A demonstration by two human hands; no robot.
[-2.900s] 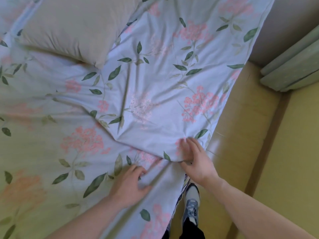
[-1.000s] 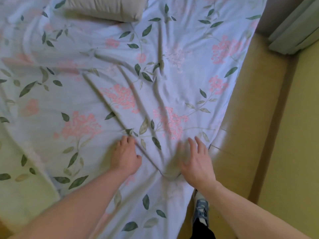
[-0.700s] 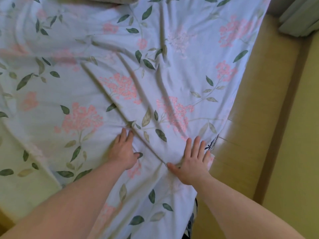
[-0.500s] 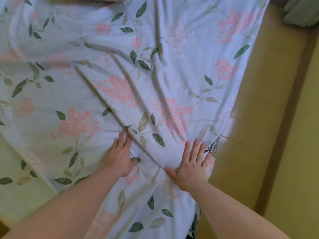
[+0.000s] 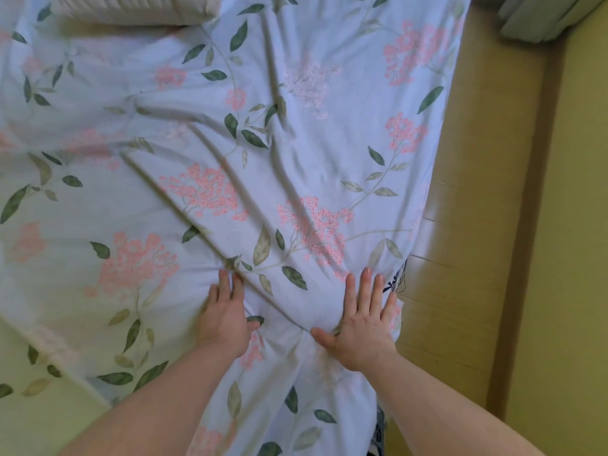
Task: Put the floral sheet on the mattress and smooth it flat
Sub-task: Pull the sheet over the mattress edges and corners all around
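Both palms flat, fingers spread: left hand [image 5: 227,319] & right hand [image 5: 363,327] press creased floral sheet [image 5: 312,133]; pillow [image 5: 131,8] beyond.

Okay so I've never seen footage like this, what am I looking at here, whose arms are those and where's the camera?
No machine here: a person wears a camera on the head, looking down at their own bare arms. Both the left hand and the right hand press flat, fingers straight, on a pale blue cotton sheet with pink flowers and green leaves; neither grips it. The sheet shows long diagonal creases. A beige pillow lies at the top, and yellowish tatami-like flooring is on the right.
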